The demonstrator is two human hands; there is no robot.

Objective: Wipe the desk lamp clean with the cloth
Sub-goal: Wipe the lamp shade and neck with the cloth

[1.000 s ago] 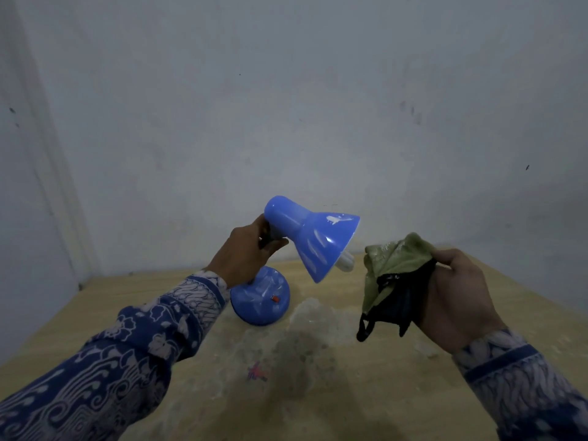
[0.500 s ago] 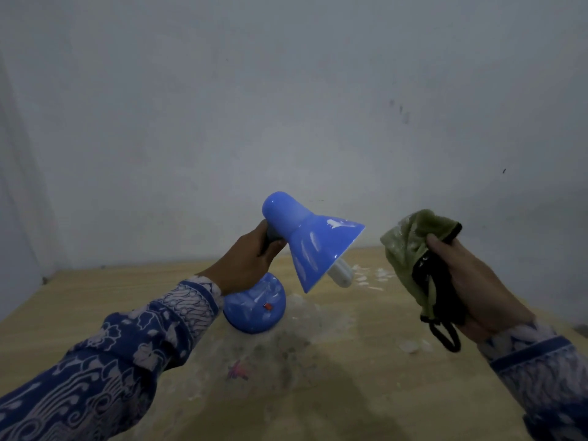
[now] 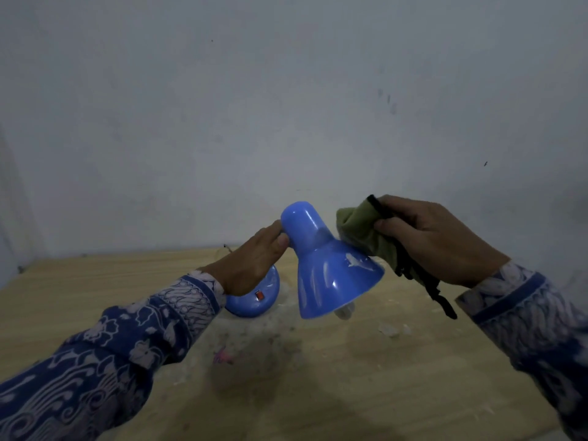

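Your left sleeve (image 3: 105, 354), blue with a pale batik print, entered from the lower left corner and ran up toward the centre. Your left hand (image 3: 251, 262) reached the neck of the lamp just behind the shade, its fingers curled there, the thumb tip lying against the narrow blue top; the stem itself was hidden by the hand, so you could not be said with certainty to clasp it, though the hand appeared to grip the lamp there. The lamp base (image 3: 257, 297), a round blue dome with a small red switch, sat on the desk (image 3: 63, 300) just under that hand. The desk lamp (image 3: 327, 268), blue, stood near the middle of the desk toward the back wall, its shade tilted down and to the right, with a pale smear on the upper right flank and a white bulb showing at the lower rim. The cloth (image 3: 362, 230), olive green with a black strap hanging from it, touched the upper right side of the shade. Your right hand (image 3: 436, 240) held the cloth bunched, fingers and thumb curled round it. Your right sleeve (image 3: 525, 319), same print, left by the right edge. Pale flakes and a dull stain marked the light wood below the lamp.
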